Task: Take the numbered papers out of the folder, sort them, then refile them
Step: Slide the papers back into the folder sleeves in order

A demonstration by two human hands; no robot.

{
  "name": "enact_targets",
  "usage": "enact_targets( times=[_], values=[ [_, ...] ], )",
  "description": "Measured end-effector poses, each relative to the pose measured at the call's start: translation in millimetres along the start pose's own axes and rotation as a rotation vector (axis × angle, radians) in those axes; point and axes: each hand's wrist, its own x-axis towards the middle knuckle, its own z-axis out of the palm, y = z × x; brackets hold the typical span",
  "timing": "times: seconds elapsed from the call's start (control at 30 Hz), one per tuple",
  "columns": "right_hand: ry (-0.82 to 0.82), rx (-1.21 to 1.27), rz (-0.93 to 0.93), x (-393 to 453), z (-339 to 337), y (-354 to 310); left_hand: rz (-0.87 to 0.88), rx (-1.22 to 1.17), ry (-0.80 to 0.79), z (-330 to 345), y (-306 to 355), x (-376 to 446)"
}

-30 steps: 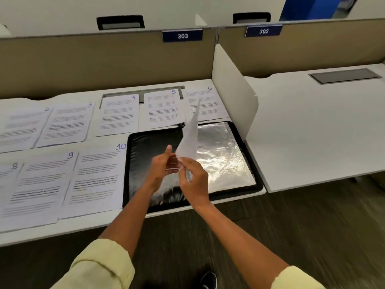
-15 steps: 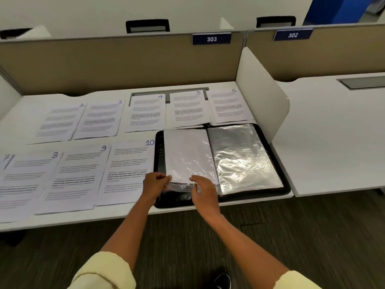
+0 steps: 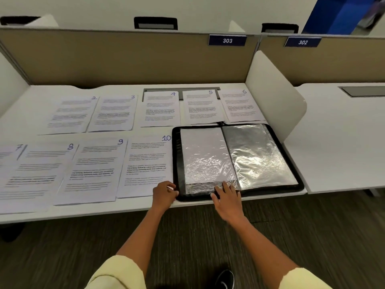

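Observation:
A black zip folder [image 3: 176, 163] lies open on the desk, its clear plastic sleeves shining. A white sheet [image 3: 203, 151] sits inside the left sleeve, blank side up, almost fully in. My right hand [image 3: 228, 200] rests flat on that sleeve's near edge, fingers straight. My left hand [image 3: 164, 193] grips the folder's near-left corner with curled fingers. Numbered papers lie spread to the left: sheets 2 [image 3: 70, 113], 3 [image 3: 115, 113], 4 [image 3: 160, 109], 5 [image 3: 201, 107] and 6 [image 3: 241, 105] in the far row, 7 [image 3: 8, 163], 8 [image 3: 39, 170], 9 [image 3: 93, 167] and 10 [image 3: 146, 163] in the near row.
A white divider panel [image 3: 273, 90] stands right of the folder, with another desk [image 3: 341, 138] beyond it. A tan partition [image 3: 125, 57] with labels 303 and 302 closes the back. The desk's front edge [image 3: 104, 209] runs just under my wrists.
The sheet I held upright over the folder has gone down into the left sleeve and slid further in. My right hand has flattened on the sleeve; my left has moved to the folder's corner.

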Motion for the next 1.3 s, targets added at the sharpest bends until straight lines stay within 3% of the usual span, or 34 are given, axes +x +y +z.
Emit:
enact_targets(
  times=[0.2, 0.33, 0.43, 0.83, 1.3],
  values=[
    [0.093, -0.053, 0.026, -14.3, 5.4, -44.9, 0.299, 0.362, 0.046, -39.4, -33.6, -12.5],
    [0.176, -0.107, -0.074, -8.6, 13.3, -90.7, 0.377, 0.681, 0.089, -73.5, -54.6, -16.0],
    [0.222, -0.101, -0.164, 3.1, 22.5, -126.1, 0.410, 0.766, 0.153, -100.8, -67.2, -14.5],
    [0.233, -0.041, -0.387, 71.8, 40.0, -274.8, 0.250, 0.843, 0.338, -214.1, -110.6, 32.5],
    [0.177, 0.017, -0.504, 201.3, 42.3, -405.2, 0.097, 0.810, 0.360, -317.2, -134.0, 149.9]
  ],
)
